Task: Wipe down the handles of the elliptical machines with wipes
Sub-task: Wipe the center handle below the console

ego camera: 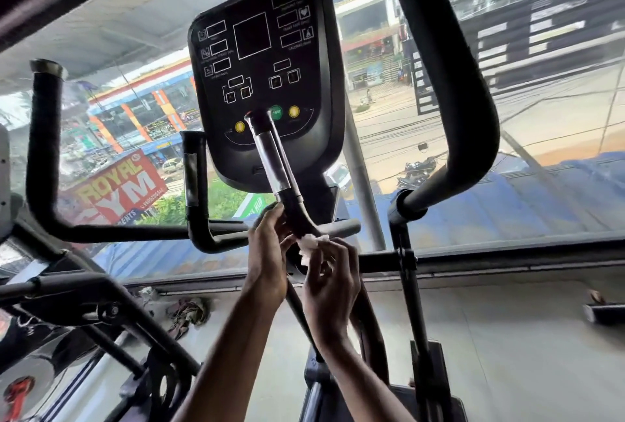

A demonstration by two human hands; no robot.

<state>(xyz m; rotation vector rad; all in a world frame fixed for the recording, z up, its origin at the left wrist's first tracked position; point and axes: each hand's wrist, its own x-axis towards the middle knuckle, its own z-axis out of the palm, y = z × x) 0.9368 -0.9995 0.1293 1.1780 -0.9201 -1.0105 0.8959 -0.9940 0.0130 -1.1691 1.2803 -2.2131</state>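
Hands at the inner handle.
The right hand pinches a white wipe against its bend; the left hand curls its fingers round it, below the console.

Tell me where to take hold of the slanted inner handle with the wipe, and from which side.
Probably its black base just above the bend, from below and the right, where the right hand pinches the wipe. The inner handle is a slim round bar leaning up-left toward the console, so a hand can wrap it and slide upward along it.
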